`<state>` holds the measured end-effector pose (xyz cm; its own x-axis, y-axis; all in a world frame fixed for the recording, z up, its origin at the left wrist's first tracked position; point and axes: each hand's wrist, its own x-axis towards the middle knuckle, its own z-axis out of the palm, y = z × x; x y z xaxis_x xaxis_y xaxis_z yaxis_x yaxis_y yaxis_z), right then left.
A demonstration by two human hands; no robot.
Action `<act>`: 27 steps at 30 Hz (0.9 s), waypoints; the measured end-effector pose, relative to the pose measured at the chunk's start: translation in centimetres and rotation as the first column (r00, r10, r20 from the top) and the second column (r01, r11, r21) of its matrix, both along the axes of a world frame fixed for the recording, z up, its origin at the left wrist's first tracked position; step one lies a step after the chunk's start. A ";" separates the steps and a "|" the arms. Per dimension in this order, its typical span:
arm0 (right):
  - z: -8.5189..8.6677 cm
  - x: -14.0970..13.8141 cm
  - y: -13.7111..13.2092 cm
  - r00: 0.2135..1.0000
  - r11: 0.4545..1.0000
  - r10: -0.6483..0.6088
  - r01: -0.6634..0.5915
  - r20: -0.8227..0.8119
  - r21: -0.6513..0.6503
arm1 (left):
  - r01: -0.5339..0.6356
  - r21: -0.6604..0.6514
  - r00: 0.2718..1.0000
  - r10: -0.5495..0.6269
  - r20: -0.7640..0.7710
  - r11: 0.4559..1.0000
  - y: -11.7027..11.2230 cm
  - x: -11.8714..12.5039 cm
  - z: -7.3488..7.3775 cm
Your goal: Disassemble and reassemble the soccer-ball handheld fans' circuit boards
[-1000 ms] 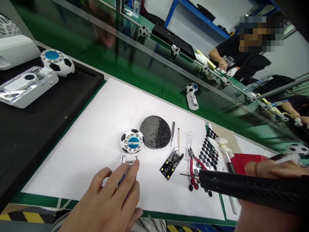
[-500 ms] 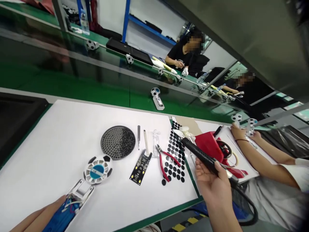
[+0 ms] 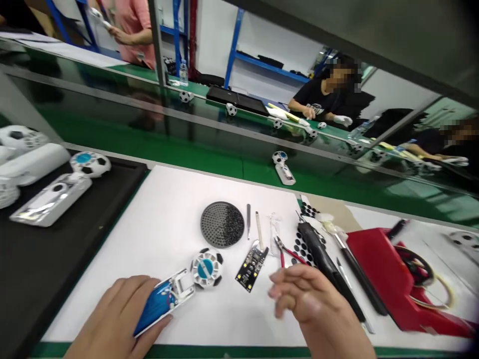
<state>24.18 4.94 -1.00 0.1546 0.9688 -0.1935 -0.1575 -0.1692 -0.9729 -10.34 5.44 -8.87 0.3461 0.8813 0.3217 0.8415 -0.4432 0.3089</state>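
My left hand [image 3: 116,316] grips a small handheld fan [image 3: 206,269] by its handle, over the white work sheet. Its round head has a soccer-ball pattern and a turquoise centre; the opened handle shows a blue battery [image 3: 154,304] and thin wires. My right hand [image 3: 310,304] is in the air with loosely curled fingers apart and nothing in them. Just beyond it are red-handled cutting pliers [image 3: 290,253], partly hidden by the fingers, and a black electric screwdriver [image 3: 318,249]. Between the hands lies a black circuit board [image 3: 251,268].
A round black dish [image 3: 210,227] holds small dark screws. Several fan parts, including a white handle [image 3: 52,199], lie on a black tray [image 3: 22,279] at left. A red holder [image 3: 385,274] stands at right. Beyond the green belt [image 3: 209,162], people work.
My right hand has let go of the black electric screwdriver, which now lies on the table, and has moved left. The view has turned left, bringing the black tray's fan parts into sight.
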 end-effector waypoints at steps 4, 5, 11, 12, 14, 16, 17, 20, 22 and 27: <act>0.4 -5.4 2.4 0.434 0.759 0.497 -0.638 0.752 -0.133 | 0.033 -0.142 0.999 -0.038 -0.036 0.989 0.0 0.0 1.8; 0.3 -6.4 3.2 0.301 0.691 0.534 -0.694 0.790 -0.203 | 0.041 -0.156 0.999 -0.046 -0.027 0.987 0.0 0.0 2.1; -0.3 -9.1 5.7 0.283 0.631 0.591 -0.746 0.755 -0.214 | 0.027 -0.267 0.998 -0.011 0.061 0.963 -0.3 0.9 2.8; -0.3 -9.1 5.7 0.295 0.631 0.593 -0.749 0.749 -0.205 | 0.029 -0.283 0.997 -0.008 0.073 0.959 -0.3 1.0 2.9; -0.5 -8.9 5.5 0.283 0.619 0.544 -0.771 0.790 -0.151 | 0.028 -0.301 0.996 -0.002 0.087 0.953 -0.2 1.1 3.0; -0.9 -8.6 5.3 0.258 0.587 0.459 -0.806 0.850 -0.072 | 0.022 -0.310 0.996 0.004 0.085 0.950 -0.2 1.1 2.9; -1.1 -8.5 5.2 0.252 0.570 0.423 -0.820 0.870 -0.040 | 0.018 -0.314 0.997 0.008 0.081 0.949 -0.2 1.0 2.8; -1.5 -8.3 5.4 0.267 0.554 0.418 -0.832 0.868 -0.011 | 0.016 -0.307 0.998 0.002 0.059 0.952 -0.3 0.9 2.3; -1.6 -8.2 5.7 0.312 0.592 0.482 -0.805 0.819 -0.042 | 0.014 -0.284 0.999 -0.004 0.036 0.959 -0.3 0.8 1.9; -1.7 -7.1 6.2 0.434 0.696 0.543 -0.711 0.719 -0.097 | -0.040 -0.272 0.999 0.033 -0.027 0.961 -0.4 0.5 1.9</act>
